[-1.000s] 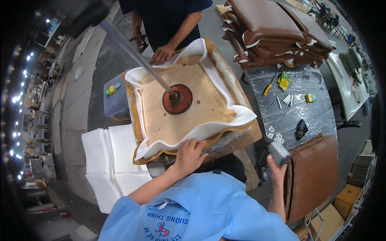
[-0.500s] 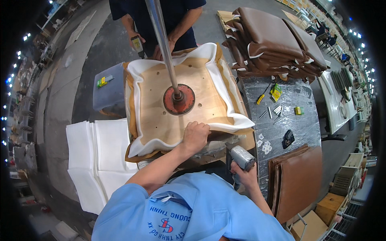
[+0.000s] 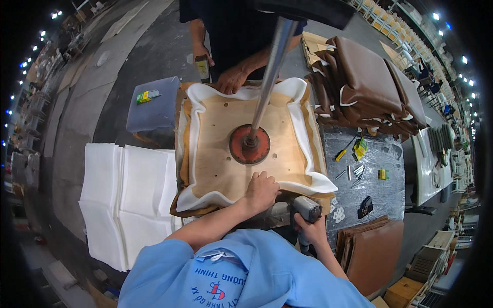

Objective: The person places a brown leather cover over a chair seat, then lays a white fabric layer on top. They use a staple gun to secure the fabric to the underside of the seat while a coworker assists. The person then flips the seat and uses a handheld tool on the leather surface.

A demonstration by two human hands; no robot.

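Gripping a grey metal tool [image 3: 306, 208], the right hand [image 3: 312, 229] may slip into the left hand [image 3: 263, 191], fingers closed on wavy white foam [image 3: 209, 199], at the person's side of the round red metal disc [image 3: 246, 153]

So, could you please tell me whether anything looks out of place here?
A little: on the dark table, silver strips lie loose at different angles and white scraps are scattered, which looks untidy. The white padding around the board also rises in uneven waves rather than lying flat. Nothing looks clearly damaged.
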